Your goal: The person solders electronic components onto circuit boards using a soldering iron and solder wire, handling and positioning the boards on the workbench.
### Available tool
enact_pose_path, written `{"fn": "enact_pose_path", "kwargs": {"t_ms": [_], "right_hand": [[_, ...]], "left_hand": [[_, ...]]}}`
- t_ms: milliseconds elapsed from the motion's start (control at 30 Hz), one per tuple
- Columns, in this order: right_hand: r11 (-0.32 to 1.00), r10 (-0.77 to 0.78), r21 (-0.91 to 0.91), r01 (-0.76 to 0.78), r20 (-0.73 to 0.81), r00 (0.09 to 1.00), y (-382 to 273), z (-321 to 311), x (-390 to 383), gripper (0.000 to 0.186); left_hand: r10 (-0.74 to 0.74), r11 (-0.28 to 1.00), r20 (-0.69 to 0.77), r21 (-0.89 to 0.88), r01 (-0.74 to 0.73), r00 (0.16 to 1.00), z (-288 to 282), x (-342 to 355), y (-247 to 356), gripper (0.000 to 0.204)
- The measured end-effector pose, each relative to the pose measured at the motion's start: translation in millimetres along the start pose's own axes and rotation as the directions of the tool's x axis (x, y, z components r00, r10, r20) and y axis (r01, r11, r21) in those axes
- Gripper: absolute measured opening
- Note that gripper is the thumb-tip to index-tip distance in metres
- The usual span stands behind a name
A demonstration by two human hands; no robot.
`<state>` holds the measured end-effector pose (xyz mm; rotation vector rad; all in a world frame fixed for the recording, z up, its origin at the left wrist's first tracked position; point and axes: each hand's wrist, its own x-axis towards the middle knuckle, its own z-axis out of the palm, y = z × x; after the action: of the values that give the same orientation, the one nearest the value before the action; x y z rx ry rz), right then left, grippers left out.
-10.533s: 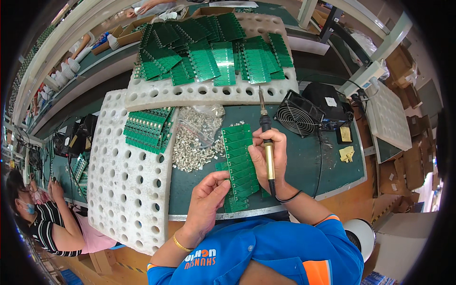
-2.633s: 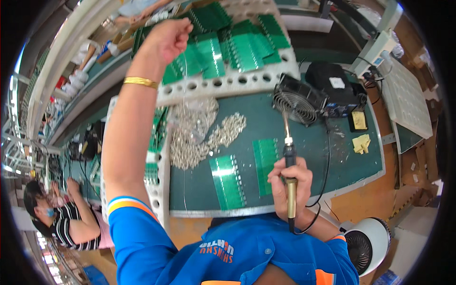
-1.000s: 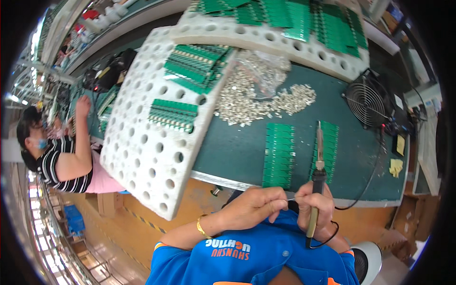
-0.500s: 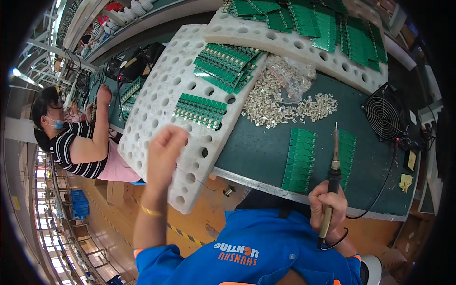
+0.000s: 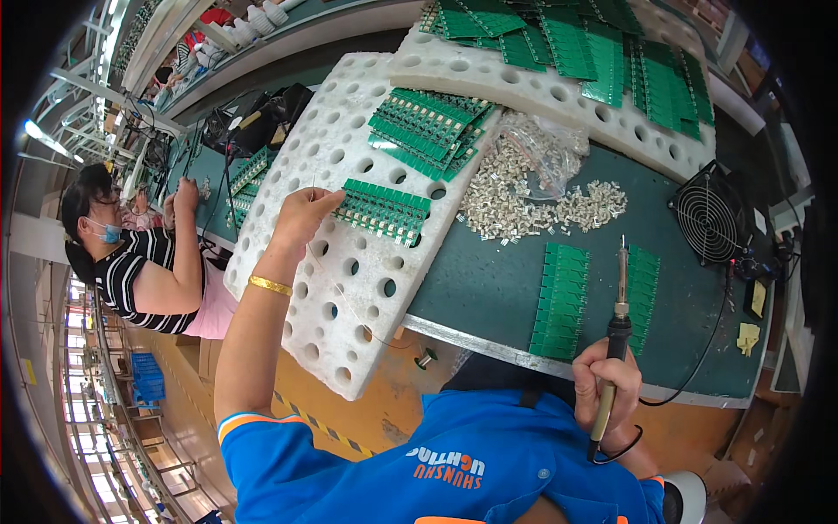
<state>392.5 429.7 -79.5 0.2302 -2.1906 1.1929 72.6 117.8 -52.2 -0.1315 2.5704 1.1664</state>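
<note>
My right hand (image 5: 608, 384) is wrapped round a soldering iron (image 5: 618, 327), its tip pointing away from me over the table, beside two green circuit board panels (image 5: 559, 301). Over the white foam board, my left hand (image 5: 305, 217) is pinched on a thin solder wire (image 5: 349, 301), which trails down toward a small spool (image 5: 425, 358) at the table's front edge. The left fingertips are at the left edge of a panel with small parts (image 5: 384, 212); whether they touch it I cannot tell. Farther back, several similar panels (image 5: 428, 131) lie stacked on the foam board (image 5: 301, 166).
Small white connectors (image 5: 506, 201) are heaped beside a clear plastic bag (image 5: 554, 157). A second foam board (image 5: 559, 92) at the back carries many green panels (image 5: 567, 44). A black fan (image 5: 705, 210) stands at the right. Another person (image 5: 153, 262) works at the left.
My left hand has moved away from me, up to the left edge of the nearer panel on the foam. The right hand still holds the soldering iron in much the same place.
</note>
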Motion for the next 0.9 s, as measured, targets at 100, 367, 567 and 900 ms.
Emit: {"fn": "enact_pose_path", "kwargs": {"t_ms": [100,367,567,900], "right_hand": [[1.000,0.011,0.006,-0.011,0.009,1.000,0,2,0,0.037],[1.000,0.020,-0.008,-0.020,-0.005,1.000,1,2,1,0.037],[0.999,0.033,-0.013,-0.033,-0.015,0.999,4,0,0,0.039],[0.999,0.034,-0.015,-0.035,-0.026,0.999,4,2,2,0.037]], "left_hand": [[0.029,0.997,-0.005,0.071,-0.028,1.000,0,6,0,0.030],[0.010,0.990,0.056,0.140,-0.018,0.998,-4,21,3,0.033],[-0.097,0.995,0.121,0.030,0.094,0.988,-9,9,19,0.032],[-0.135,0.969,0.268,-0.166,0.184,0.954,-26,8,22,0.025]]}}
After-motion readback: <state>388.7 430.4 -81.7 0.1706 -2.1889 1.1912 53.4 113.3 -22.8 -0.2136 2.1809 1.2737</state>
